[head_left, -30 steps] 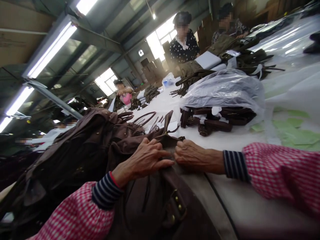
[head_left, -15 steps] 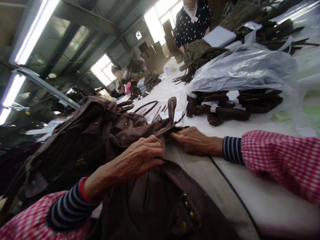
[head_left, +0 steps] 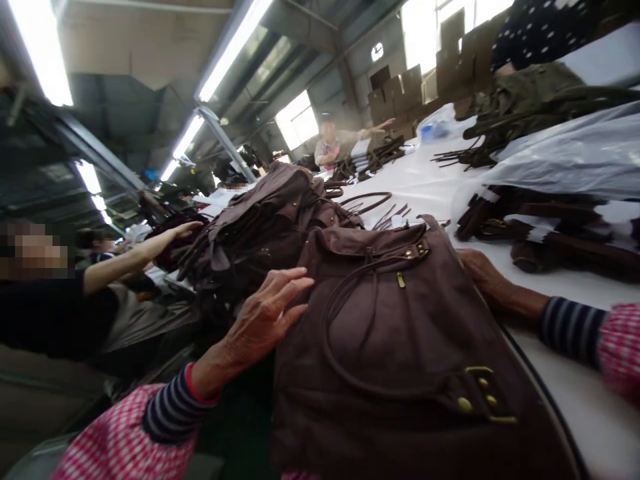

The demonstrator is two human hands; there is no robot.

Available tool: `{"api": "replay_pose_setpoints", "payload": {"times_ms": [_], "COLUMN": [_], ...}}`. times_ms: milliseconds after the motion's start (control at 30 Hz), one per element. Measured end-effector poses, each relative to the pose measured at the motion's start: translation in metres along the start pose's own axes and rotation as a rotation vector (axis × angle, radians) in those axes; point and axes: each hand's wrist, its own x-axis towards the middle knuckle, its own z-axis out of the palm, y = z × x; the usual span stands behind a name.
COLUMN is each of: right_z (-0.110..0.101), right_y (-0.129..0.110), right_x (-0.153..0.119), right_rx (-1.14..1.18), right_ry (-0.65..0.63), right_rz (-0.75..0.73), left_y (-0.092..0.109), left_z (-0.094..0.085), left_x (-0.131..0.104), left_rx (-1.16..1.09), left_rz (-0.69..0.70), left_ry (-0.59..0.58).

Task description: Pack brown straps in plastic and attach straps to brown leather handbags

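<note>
A dark brown handbag lies flat before me, its looped handle with brass rivets and buckle frame uppermost. A zip runs down its right side. My left hand is at the bag's upper left edge, fingers spread and holding nothing; whether the fingertips touch the bag I cannot tell. At the upper right edge, by the zip, my right hand grips the bag, with its fingertips hidden at the edge.
Behind the bag, more brown bags are heaped. Plastic-covered dark straps and olive bags lie on the white table. At left, a co-worker's arm reaches toward the heap; another person stands far back.
The handbag, folded open before, now lies spread flat with its handle showing. My left hand has let go of it and opened. The view has swung left, bringing a co-worker into sight.
</note>
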Motion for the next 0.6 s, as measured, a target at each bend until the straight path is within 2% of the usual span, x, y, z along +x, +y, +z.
{"api": "replay_pose_setpoints", "payload": {"times_ms": [67, 167, 233, 300, 367, 467, 533, 600], "right_z": [-0.008, -0.026, -0.038, -0.046, -0.05, -0.049, -0.047, -0.047], "right_y": [-0.009, -0.025, -0.034, -0.04, -0.045, -0.048, -0.049, -0.052], "right_x": [-0.004, -0.016, -0.024, -0.029, -0.031, -0.026, -0.018, -0.007], "right_rx": [0.021, -0.044, -0.152, -0.258, -0.319, -0.312, -0.255, -0.164], "right_ry": [0.006, 0.027, 0.1, 0.175, 0.132, -0.042, -0.097, -0.089], "right_rz": [-0.022, 0.086, 0.117, 0.016, -0.15, -0.347, -0.379, -0.319], "left_y": [0.005, 0.019, 0.029, 0.037, 0.042, 0.043, 0.039, 0.031], "left_z": [0.007, 0.025, 0.044, 0.068, 0.093, 0.121, 0.126, 0.117], "left_x": [-0.057, -0.142, -0.187, -0.212, -0.215, -0.196, -0.182, -0.172], "left_rx": [0.055, 0.152, 0.174, 0.161, 0.125, 0.074, 0.059, 0.063], "left_rz": [-0.027, -0.001, -0.066, -0.143, -0.182, -0.143, -0.098, -0.073], "left_ry": [-0.118, -0.257, -0.246, -0.136, 0.036, 0.245, 0.317, 0.378]}}
